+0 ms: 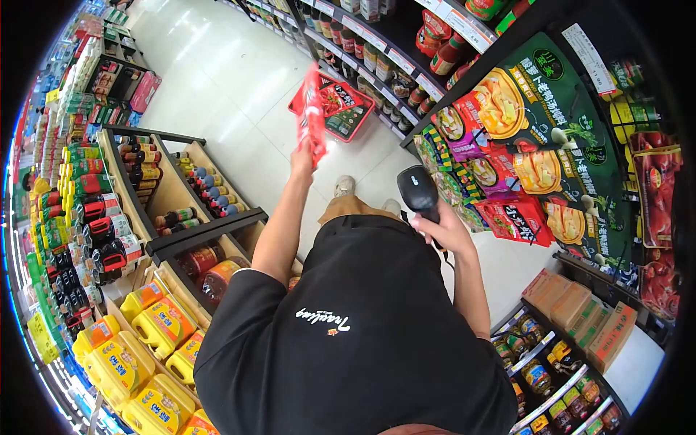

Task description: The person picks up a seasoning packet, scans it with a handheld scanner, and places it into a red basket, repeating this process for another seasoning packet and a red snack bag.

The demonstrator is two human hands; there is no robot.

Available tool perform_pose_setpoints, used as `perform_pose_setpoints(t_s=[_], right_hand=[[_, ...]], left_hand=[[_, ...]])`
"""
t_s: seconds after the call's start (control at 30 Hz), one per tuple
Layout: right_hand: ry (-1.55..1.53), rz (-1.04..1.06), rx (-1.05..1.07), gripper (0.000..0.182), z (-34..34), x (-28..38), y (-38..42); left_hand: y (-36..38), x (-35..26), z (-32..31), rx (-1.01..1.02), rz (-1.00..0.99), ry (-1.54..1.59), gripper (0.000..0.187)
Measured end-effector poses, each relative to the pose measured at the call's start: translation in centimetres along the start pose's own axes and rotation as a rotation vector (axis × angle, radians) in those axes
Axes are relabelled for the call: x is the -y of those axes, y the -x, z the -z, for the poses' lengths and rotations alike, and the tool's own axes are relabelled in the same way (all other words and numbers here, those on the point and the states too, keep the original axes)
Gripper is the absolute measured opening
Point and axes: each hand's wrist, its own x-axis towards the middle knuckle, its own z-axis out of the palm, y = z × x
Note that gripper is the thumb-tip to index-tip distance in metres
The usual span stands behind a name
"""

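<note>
My left hand (303,159) is closed around the lower end of a red food packet (310,112), which is seen nearly edge-on and a little blurred. Beyond it on the floor sits a red shopping basket (360,129) with red and green printed packets inside. A black handheld barcode scanner (418,190) is gripped in my right hand (451,230), its head pointing away from me. To the right of the scanner, red seasoning packets (513,220) hang on the display rack, beside large green packets (547,87) with pictures of soup.
Wooden bins of sauce bottles (177,217) stand on my left, with yellow oil jugs (163,322) nearer. Shelves of jars (370,54) run along the far right. Cardboard boxes (580,312) sit on a low shelf to the right. Pale tiled floor (217,65) stretches ahead.
</note>
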Motion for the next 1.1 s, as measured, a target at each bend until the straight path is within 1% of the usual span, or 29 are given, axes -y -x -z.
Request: perform_pose_setpoints(t_s=[0.03,0.07,0.1,0.13,0.2,0.23,0.27,0.33,0.4,0.43,0.47,0.5,0.53,0.57,0.6,0.63,0.7,0.73,0.77,0.87,0.97,1.1], right_hand=[[0.058,-0.063,-0.020,0.042,0.5,-1.3,-1.0],[0.114,-0.125,-0.042,0.045,1.0,-2.8,-1.8],[0.171,-0.127,-0.085,0.048,1.6,-5.3,-2.4],[0.228,-0.131,-0.128,0.051,2.3,-8.3,-3.1],[0.287,-0.168,-0.196,0.055,3.7,-13.5,-3.8],[0.289,-0.203,-0.220,0.056,4.2,-15.7,-3.7],[0.291,-0.239,-0.242,0.057,4.7,-17.9,-3.5],[0.313,-0.290,-0.331,0.051,5.4,-22.6,-3.0],[0.288,-0.361,-0.403,0.043,5.6,-26.1,-2.5],[0.289,-0.413,-0.424,0.043,5.6,-26.8,-2.3],[0.292,-0.463,-0.443,0.042,5.7,-27.4,-2.2],[0.297,-0.512,-0.462,0.041,5.8,-27.6,-2.2],[0.280,-0.534,-0.457,0.040,5.7,-27.5,-2.2],[0.263,-0.556,-0.453,0.040,5.7,-27.4,-2.3],[0.247,-0.576,-0.450,0.039,5.8,-27.1,-2.5],[0.257,-0.608,-0.423,0.039,5.9,-26.4,-2.9],[0.279,-0.671,-0.372,0.040,6.1,-24.8,-3.7],[0.297,-0.656,-0.359,0.039,6.4,-24.8,-4.4],[0.313,-0.642,-0.346,0.039,6.6,-24.8,-5.1],[0.381,-0.586,-0.305,0.039,6.9,-24.4,-7.2],[0.435,-0.528,-0.288,0.043,6.3,-22.9,-9.0],[0.440,-0.487,-0.316,0.048,5.0,-22.7,-10.1]], left_hand=[[-5.2,5.5,3.4,-0.237,-0.039,-0.161,0.039],[-4.4,6.6,5.8,-0.287,0.053,-0.078,0.039],[-7.9,10.8,10.4,-0.348,0.210,-0.503,0.038],[-14.5,19.3,17.8,-0.394,0.141,-0.736,0.041],[-0.8,15.0,17.3,-0.363,-0.074,-1.024,0.044],[1.7,15.0,18.9,-0.373,0.105,-1.117,0.045],[7.0,11.9,18.2,-0.433,0.264,-0.845,0.044],[7.2,17.0,23.9,-0.439,0.302,-1.015,0.044],[8.8,19.4,26.4,-0.502,0.277,-1.005,0.041],[9.3,19.5,26.7,-0.536,0.265,-0.994,0.040],[9.3,19.7,26.7,-0.514,0.247,-0.997,0.039],[9.4,18.5,25.6,-0.494,0.228,-0.998,0.038],[9.8,16.5,24.1,-0.474,0.210,-0.999,0.037],[10.4,13.8,22.1,-0.421,0.143,-1.033,0.037],[10.1,11.5,20.3,-0.384,0.179,-1.057,0.039],[9.1,10.1,19.2,-0.346,0.215,-1.079,0.042],[5.8,10.0,18.3,-0.297,0.103,-1.117,0.047],[4.4,9.7,17.8,-0.323,0.049,-1.164,0.050],[3.2,9.4,17.5,-0.328,-0.002,-1.165,0.050],[1.6,6.7,15.9,-0.317,-0.053,-1.135,0.047],[0.7,5.4,15.2,-0.277,-0.156,-1.065,0.045],[-0.7,5.3,15.1,-0.200,-0.111,-1.182,0.045]])
